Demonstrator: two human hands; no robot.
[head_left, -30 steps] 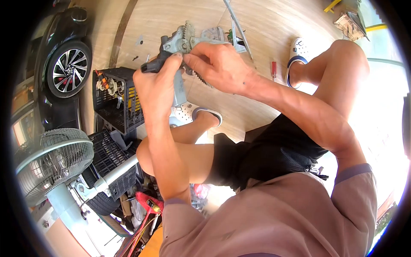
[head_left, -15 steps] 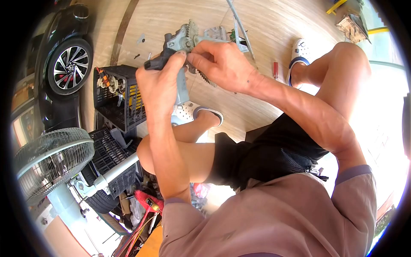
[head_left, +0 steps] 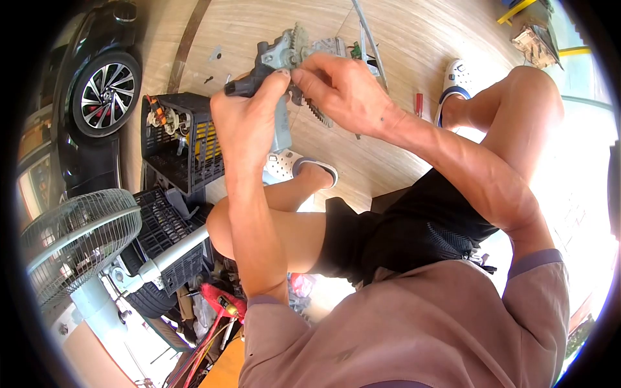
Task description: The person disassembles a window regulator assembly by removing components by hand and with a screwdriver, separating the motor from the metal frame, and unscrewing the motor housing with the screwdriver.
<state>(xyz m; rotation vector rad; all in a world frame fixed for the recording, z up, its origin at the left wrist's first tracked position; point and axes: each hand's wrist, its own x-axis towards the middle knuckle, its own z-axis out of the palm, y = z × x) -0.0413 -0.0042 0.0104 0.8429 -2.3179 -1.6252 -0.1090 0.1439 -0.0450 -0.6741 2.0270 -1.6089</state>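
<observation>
My left hand (head_left: 244, 126) is closed around a grey metal gear mechanism (head_left: 281, 57), its thumb pressed near the middle. The mechanism has toothed gears, a black plastic part (head_left: 249, 81) at its left and a grey cylindrical body (head_left: 282, 126) extending below the hand. Beside the gears is my right hand (head_left: 349, 94), its thumb and forefinger pinched together against the mechanism. Whatever lies between those fingertips is hidden.
Black crates (head_left: 184, 145) stand at the left, with a fan (head_left: 84, 239) in front of them. A red-handled tool (head_left: 419, 105) and a metal stand (head_left: 369, 45) are on the wooden floor. A black car (head_left: 90, 97) is at the far left.
Both hands and the mechanism have shifted slightly to the right and up, with a small tilt. Left and right grips look the same.
</observation>
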